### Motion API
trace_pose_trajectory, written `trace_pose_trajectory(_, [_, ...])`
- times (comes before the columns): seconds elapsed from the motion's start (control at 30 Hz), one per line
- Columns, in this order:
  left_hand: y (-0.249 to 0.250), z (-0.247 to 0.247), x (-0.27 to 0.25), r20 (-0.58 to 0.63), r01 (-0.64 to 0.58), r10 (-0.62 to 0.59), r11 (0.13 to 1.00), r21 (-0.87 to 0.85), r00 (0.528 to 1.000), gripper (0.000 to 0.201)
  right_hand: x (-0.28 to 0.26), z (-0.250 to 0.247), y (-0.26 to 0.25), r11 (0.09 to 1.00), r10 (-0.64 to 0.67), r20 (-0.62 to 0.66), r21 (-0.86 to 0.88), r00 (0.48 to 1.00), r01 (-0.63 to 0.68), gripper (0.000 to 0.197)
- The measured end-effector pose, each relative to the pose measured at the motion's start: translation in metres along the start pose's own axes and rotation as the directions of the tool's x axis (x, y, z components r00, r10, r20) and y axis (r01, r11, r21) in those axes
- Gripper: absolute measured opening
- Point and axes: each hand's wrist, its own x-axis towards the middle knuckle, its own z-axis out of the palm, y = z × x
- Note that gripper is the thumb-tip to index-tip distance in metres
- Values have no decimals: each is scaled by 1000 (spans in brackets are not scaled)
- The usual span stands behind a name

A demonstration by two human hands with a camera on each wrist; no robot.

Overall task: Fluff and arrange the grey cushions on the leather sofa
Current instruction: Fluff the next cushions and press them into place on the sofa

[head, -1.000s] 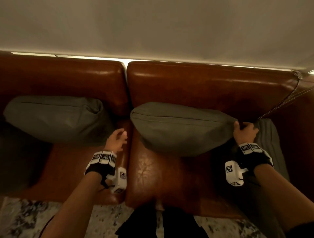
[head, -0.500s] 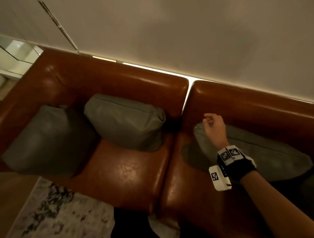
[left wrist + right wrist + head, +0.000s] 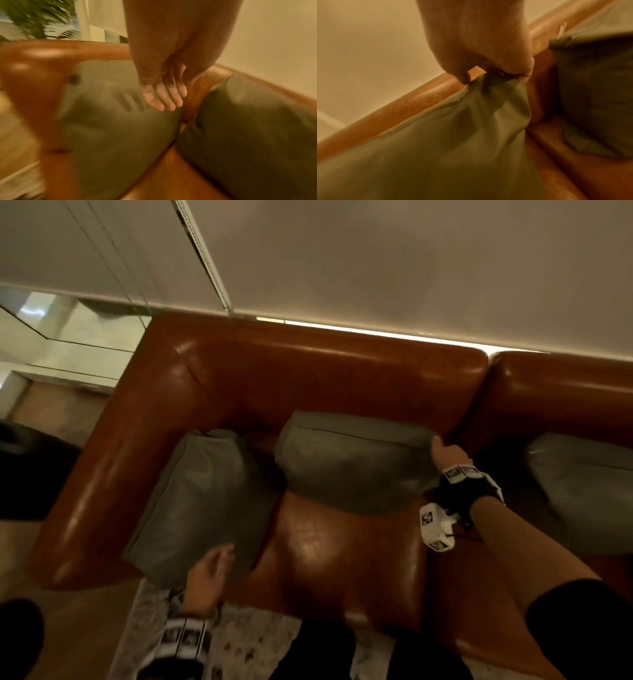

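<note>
Three grey cushions lie on the brown leather sofa (image 3: 342, 378). The middle cushion (image 3: 349, 460) leans on the backrest; my right hand (image 3: 445, 451) grips its upper right corner (image 3: 496, 83), bunching the fabric. The left cushion (image 3: 202, 501) lies against the sofa arm. My left hand (image 3: 212, 570) hovers open over its near edge, fingers (image 3: 163, 100) straight and casting a shadow on the fabric. A third cushion (image 3: 582, 491) sits on the right seat.
The sofa arm (image 3: 113, 460) bounds the left side, with wooden floor (image 3: 58, 412) beyond it. A patterned rug (image 3: 246, 645) lies in front of the sofa. Roller blinds (image 3: 376, 251) hang behind the backrest. A plant (image 3: 34, 17) stands past the arm.
My view has swung left along the sofa. My right hand left the right cushion and now grips the middle cushion's corner. My left hand has come back into view over the left cushion.
</note>
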Motion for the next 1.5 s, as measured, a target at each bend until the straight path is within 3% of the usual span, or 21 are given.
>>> trace_pose_trajectory(0.1, [78, -3, 69, -37, -173, 171, 982, -79, 985, 25, -11, 11, 32, 995, 24, 24, -102, 999, -21, 84])
trace_pose_trajectory(0.17, [110, 12, 108, 84, -195, 204, 975, -111, 975, 29, -15, 21, 53, 993, 46, 38, -111, 998, -41, 83])
trace_pose_trajectory(0.27, [127, 54, 131, 363, -130, 50, 972, 198, 930, 30, -28, 35, 72, 999, -24, 3, 39, 1000, 24, 66])
trace_pose_trajectory(0.33, [127, 69, 131, 356, -143, 14, 930, 337, 934, 31, -41, 37, 74, 988, -78, -68, 132, 995, 86, 52])
trace_pose_trajectory(0.4, [121, 69, 129, 348, -151, 71, 966, 209, 935, 27, -52, 33, 75, 970, -123, -120, 196, 985, 145, 45])
trace_pose_trajectory(0.47, [120, 59, 126, 371, -80, 91, 996, -46, 924, 26, -60, 24, 78, 933, -184, -132, 287, 974, 215, 41])
trace_pose_trajectory(0.53, [127, 57, 123, 425, 46, 57, 973, -228, 904, 27, -64, 11, 84, 866, -205, -137, 436, 969, 245, 36])
trace_pose_trajectory(0.6, [130, 61, 118, 449, 78, 38, 969, -236, 893, 29, -64, 0, 93, 694, -179, -20, 706, 984, 141, 31])
trace_pose_trajectory(0.67, [127, 73, 112, 432, 13, 19, 997, -71, 902, 29, -61, -4, 105, 476, -162, 177, 876, 971, -80, 31])
trace_pose_trajectory(0.73, [120, 94, 104, 403, -37, -26, 988, 149, 915, 26, -56, 1, 120, 438, -111, 242, 883, 964, -171, 24])
trace_pose_trajectory(0.8, [129, 105, 91, 363, -60, -56, 951, 302, 930, 24, -50, 1, 135, 491, -72, 191, 861, 979, -132, 14])
trace_pose_trajectory(0.87, [141, 103, 89, 266, -62, -16, 958, 280, 964, 22, -45, -6, 147, 637, -109, 118, 771, 987, -22, 14])
trace_pose_trajectory(0.93, [149, 87, 98, 114, 3, 1, 999, -39, 993, 17, -31, -13, 158, 823, -158, 33, 557, 987, 113, 25])
trace_pose_trajectory(1.0, [157, 69, 106, 152, 129, -61, 862, -490, 987, 22, -19, -17, 160, 898, -153, -33, 413, 988, 153, 34])
trace_pose_trajectory(1.07, [164, 65, 108, 299, 260, -68, 696, -669, 952, 27, -13, -12, 157, 919, -129, -91, 363, 988, 153, 38])
trace_pose_trajectory(1.1, [168, 67, 108, 337, 303, -84, 671, -677, 938, 28, -13, -9, 154, 924, -119, -103, 353, 988, 148, 39])
trace_pose_trajectory(1.17, [172, 73, 110, 304, 317, -147, 697, -643, 941, 27, -14, -3, 148, 927, -100, -91, 353, 991, 126, 42])
trace_pose_trajectory(1.27, [169, 73, 118, 231, 250, -151, 832, -496, 961, 38, -18, 2, 140, 962, -66, -6, 263, 998, 65, 46])
trace_pose_trajectory(1.33, [169, 69, 115, 240, 223, -133, 887, -404, 962, 30, -21, 2, 137, 983, -43, 68, 184, 997, 29, 51])
trace_pose_trajectory(1.43, [170, 78, 100, 448, 355, -115, 792, -497, 886, 35, -20, -10, 145, 976, -13, 88, 218, 996, -6, 52])
trace_pose_trajectory(1.5, [166, 85, 99, 490, 427, -144, 728, -536, 860, 41, -23, -28, 149, 915, -28, 113, 402, 993, -20, 47])
